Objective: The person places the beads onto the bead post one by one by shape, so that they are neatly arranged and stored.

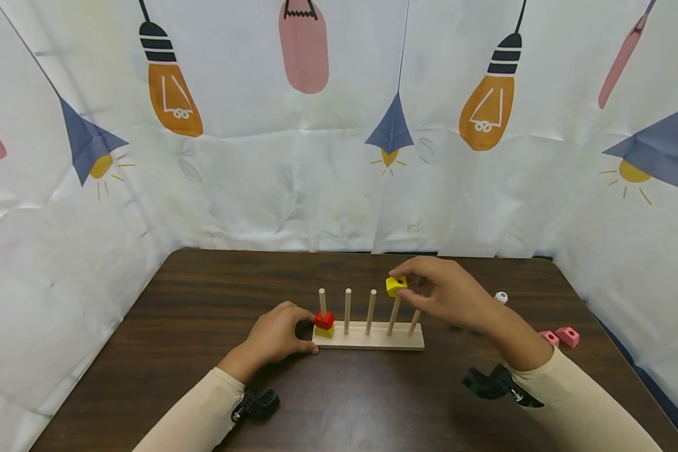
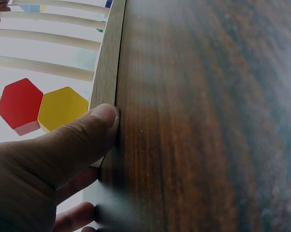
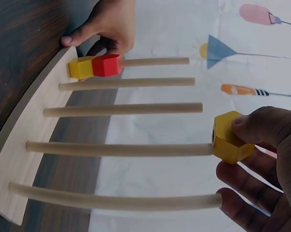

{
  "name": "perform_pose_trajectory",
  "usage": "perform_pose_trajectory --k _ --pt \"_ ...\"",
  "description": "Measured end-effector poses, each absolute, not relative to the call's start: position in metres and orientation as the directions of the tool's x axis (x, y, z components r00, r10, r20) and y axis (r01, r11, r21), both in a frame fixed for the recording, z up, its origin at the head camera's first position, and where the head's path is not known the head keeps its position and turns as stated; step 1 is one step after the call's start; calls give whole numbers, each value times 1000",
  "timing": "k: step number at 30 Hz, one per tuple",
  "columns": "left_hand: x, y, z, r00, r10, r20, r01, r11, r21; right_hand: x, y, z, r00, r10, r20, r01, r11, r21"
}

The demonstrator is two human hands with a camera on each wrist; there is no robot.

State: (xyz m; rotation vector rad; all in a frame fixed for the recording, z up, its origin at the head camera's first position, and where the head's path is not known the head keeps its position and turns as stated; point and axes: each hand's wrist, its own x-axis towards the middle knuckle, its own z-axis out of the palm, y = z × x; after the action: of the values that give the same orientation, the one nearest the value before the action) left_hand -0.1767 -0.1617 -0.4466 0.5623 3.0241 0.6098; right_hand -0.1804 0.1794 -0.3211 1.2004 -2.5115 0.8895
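Observation:
A wooden peg stand (image 1: pixel 367 342) with several upright pegs lies across the table. On its leftmost peg a red hexagonal bead (image 1: pixel 324 320) sits above a yellow hexagonal bead (image 1: pixel 324 331). My left hand (image 1: pixel 279 333) grips the stand's left end, its thumb (image 2: pixel 104 116) on the front edge of the base. Between thumb and fingers, my right hand (image 1: pixel 443 289) pinches another yellow hexagonal bead (image 3: pixel 227 137). That bead is right at the tip of the fourth peg (image 3: pixel 126 149) from the left. A fingertip of the right hand overlaps the rightmost peg's tip (image 3: pixel 213 200) in the right wrist view.
Two pink beads (image 1: pixel 568 336) lie to the right on the brown table (image 1: pixel 215 301), beyond my right wrist. A white bead (image 1: pixel 501 297) stands behind my right forearm. A printed white curtain (image 1: pixel 248 188) surrounds the table's back and sides.

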Motion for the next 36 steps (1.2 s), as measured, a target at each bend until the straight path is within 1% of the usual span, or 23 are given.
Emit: perform_pose_trajectory --k 11,22,31,36 --pt "-176 -162 -446 -934 352 61 347 857 381 -182 165 -321 -637 -639 432 -767 471 -435" --pt "-177 -162 -447 -936 347 60 343 857 385 -185 148 -320 -605 -653 456 -792 437 -426" --pt "-177 -162 -447 -934 352 64 348 854 386 -186 133 -320 -604 -660 447 -792 437 -426" --pt "-178 -162 -447 -937 345 59 340 856 389 -188 126 -320 -617 -660 428 -780 443 -442"
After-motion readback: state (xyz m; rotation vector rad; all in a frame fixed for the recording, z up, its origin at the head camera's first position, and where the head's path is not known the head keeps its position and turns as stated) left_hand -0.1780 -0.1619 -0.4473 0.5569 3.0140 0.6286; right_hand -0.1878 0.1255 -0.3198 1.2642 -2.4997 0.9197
